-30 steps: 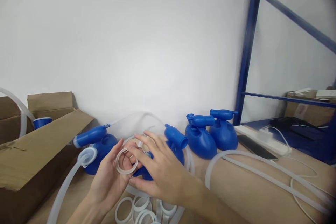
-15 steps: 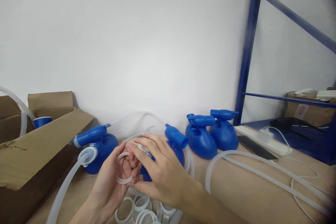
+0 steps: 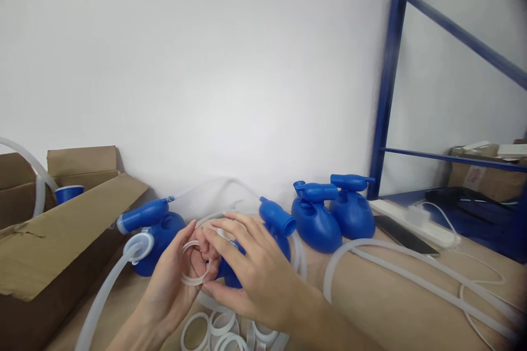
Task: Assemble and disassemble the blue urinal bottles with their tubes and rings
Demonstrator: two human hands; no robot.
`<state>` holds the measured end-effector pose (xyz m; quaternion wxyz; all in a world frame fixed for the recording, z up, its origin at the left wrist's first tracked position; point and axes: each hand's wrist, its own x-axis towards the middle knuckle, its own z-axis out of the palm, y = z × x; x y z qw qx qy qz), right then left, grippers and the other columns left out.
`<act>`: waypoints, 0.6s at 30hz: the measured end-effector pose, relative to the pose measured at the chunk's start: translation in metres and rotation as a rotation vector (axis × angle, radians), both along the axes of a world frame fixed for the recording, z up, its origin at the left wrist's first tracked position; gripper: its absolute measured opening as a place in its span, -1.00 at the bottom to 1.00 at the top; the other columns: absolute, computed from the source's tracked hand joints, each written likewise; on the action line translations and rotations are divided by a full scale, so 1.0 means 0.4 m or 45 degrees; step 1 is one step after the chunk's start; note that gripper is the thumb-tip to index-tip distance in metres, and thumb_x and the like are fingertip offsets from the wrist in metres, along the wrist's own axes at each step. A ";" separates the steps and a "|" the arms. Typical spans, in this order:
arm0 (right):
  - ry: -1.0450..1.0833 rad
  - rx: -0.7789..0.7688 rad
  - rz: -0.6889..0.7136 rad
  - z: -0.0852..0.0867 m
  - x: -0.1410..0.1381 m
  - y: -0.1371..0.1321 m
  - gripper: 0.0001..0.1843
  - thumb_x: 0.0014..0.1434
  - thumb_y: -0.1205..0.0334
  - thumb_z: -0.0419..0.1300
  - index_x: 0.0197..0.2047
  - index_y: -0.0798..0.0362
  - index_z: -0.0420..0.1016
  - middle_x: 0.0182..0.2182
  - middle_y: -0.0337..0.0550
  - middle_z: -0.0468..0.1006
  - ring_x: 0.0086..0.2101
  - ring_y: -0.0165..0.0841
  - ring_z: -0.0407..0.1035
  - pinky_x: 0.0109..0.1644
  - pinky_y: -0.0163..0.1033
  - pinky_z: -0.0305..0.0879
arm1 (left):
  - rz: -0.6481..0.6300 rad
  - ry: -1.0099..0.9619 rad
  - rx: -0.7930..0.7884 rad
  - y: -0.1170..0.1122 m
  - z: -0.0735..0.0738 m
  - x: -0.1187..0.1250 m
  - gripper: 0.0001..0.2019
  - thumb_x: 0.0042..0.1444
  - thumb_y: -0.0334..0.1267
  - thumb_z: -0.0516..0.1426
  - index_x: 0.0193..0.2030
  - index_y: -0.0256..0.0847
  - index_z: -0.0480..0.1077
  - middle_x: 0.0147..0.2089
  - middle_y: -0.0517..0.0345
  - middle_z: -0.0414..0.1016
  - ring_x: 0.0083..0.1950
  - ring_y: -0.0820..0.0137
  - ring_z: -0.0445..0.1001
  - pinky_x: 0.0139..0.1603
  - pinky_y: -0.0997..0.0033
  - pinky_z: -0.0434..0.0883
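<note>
My left hand [image 3: 173,279] holds a thin translucent white ring [image 3: 191,263] upright between thumb and fingers. My right hand [image 3: 251,271] pinches the ring's right side, its other fingers spread over it. Both hands hover low at the centre, in front of a blue plastic vessel [image 3: 276,230] with a spout. More white rings [image 3: 222,329] lie on the table just below my hands.
Another blue vessel [image 3: 152,227] with a hose [image 3: 102,290] is on the left, two more blue vessels [image 3: 329,214] at the right. An open cardboard box [image 3: 53,236] stands far left. Clear tubing [image 3: 411,274], a power strip [image 3: 415,222], a phone [image 3: 405,236] and a blue rack [image 3: 389,77] are to the right.
The ring has turned in my hands from facing me to more edge-on. My right fingers have closed in on it. The view has shifted slightly.
</note>
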<state>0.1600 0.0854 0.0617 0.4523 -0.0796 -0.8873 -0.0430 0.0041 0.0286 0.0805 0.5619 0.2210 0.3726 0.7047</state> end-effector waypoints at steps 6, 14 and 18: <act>-0.063 0.032 -0.030 0.003 0.009 0.001 -0.34 0.33 0.05 0.35 0.38 0.15 0.33 0.31 0.13 0.42 0.34 0.04 0.17 0.38 0.17 0.27 | 0.108 0.036 -0.004 0.035 -0.043 -0.026 -0.38 0.30 -0.03 0.16 -0.74 -0.16 0.08 -0.80 0.39 -0.12 -0.80 0.62 -0.18 -0.79 0.62 -0.12; -0.433 -0.216 -0.156 -0.011 0.034 0.082 -0.32 0.20 0.04 0.48 0.31 0.01 0.41 0.25 0.04 0.48 0.27 0.00 0.27 0.34 0.16 0.30 | -0.074 0.453 0.092 0.032 -0.037 -0.033 -0.62 -0.03 0.06 0.38 -0.48 -0.22 0.44 -0.45 0.12 0.50 -0.46 0.33 0.47 -0.41 0.40 0.47; -0.572 -0.321 -0.121 -0.070 0.027 0.156 -0.23 0.16 -0.06 0.51 0.34 0.00 0.42 0.22 0.04 0.51 0.24 0.02 0.33 0.34 0.17 0.28 | 0.059 0.624 0.068 0.045 -0.052 -0.067 -0.62 0.04 0.09 0.30 -0.45 -0.20 0.43 -0.39 0.10 0.49 -0.39 0.32 0.43 -0.39 0.42 0.42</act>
